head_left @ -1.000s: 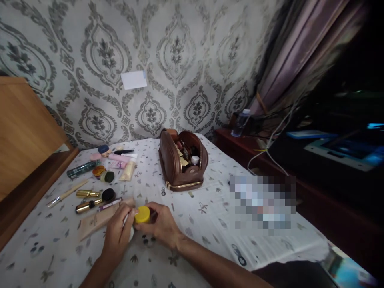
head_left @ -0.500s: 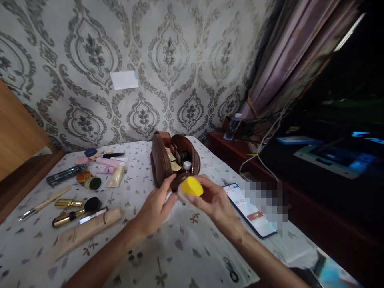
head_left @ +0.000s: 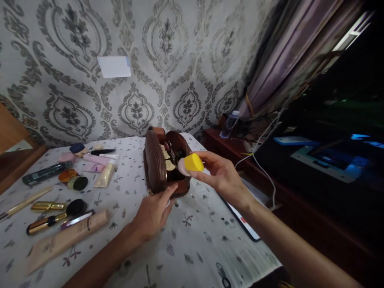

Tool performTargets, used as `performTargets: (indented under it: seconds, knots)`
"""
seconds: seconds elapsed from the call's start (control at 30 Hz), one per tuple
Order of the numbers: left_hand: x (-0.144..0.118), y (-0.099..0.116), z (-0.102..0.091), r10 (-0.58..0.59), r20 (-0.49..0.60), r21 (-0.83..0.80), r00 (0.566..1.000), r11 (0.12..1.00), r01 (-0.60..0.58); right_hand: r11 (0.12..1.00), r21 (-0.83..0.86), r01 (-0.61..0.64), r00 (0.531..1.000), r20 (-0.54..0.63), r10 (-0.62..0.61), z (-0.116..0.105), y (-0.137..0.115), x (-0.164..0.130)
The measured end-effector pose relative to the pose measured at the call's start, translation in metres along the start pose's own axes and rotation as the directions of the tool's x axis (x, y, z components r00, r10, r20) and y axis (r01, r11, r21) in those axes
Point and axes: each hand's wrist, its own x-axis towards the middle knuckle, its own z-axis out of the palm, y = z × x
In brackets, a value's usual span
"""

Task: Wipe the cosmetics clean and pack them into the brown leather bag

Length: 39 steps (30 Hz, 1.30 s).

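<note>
Between the fingers and thumb of my right hand [head_left: 220, 176] is a small rounded cosmetic item [head_left: 193, 162], bright yellow at one end and pale pink at the other. Its exact kind is unclear. I hold it over the right side of an unzipped brown cosmetic bag [head_left: 154, 164]. My left hand [head_left: 154, 210] reaches to the front of the bag, fingers stretched out and touching its front rim. Inside the bag, gold-coloured pieces [head_left: 170, 165] and dark items show. The item and my right hand hide part of the opening.
Makeup lies on the patterned cloth to the left: a beige tube [head_left: 69, 236], a gold lipstick [head_left: 49, 206], a brush [head_left: 27, 201], a dark green bottle [head_left: 46, 173] and small jars. A phone [head_left: 247, 224] lies under my right forearm. A water bottle [head_left: 229, 125] stands behind on the right.
My right hand has carried the yellow and pink item up and away from my left hand, over the bag's opening. The left hand stays at the bag's front. The camera view has shifted.
</note>
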Motion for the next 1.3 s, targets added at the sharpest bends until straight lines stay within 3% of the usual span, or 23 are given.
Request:
performTargets:
  seconds: [0.17,0.33,0.47,0.6,0.73,0.9,1.03,1.3]
  knots:
    - [-0.004,-0.007,0.004,0.000,0.067,0.075,0.998,0.997,-0.005,0.884,-0.403,0.236,0.967,0.190,-0.172,0.006,-0.002,0.033]
    - [-0.005,-0.012,0.005,0.014,0.081,0.136,0.997,0.990,-0.025,0.711,-0.601,0.365,0.904,0.412,-0.116,0.020,0.005,0.056]
    - [-0.005,-0.014,0.007,0.014,0.084,0.160,0.996,0.987,-0.027,0.644,-0.618,0.450,0.831,0.554,-0.050,0.028,0.008,0.065]
    - [-0.005,-0.015,0.009,0.050,0.042,0.135,0.998,0.989,-0.055,0.559,-0.649,0.516,0.739,0.667,0.092,0.036,0.006,0.071]
    - [-0.005,-0.015,0.010,0.055,0.086,0.223,0.995,0.972,-0.073,0.460,-0.649,0.606,0.656,0.735,0.171,0.042,0.007,0.080]
    - [-0.006,-0.015,0.012,0.069,0.091,0.255,0.993,0.963,-0.090,0.377,-0.616,0.691,0.613,0.777,0.146,0.049,0.023,0.093]
    - [-0.005,-0.014,0.011,0.069,0.096,0.248,0.993,0.964,-0.091,0.375,-0.581,0.723,0.584,0.803,0.120,0.058,0.039,0.098]
    - [-0.007,-0.018,0.012,0.031,0.135,0.211,0.990,0.976,-0.059,0.335,-0.463,0.821,0.470,0.880,0.064,0.070,0.064,0.100]
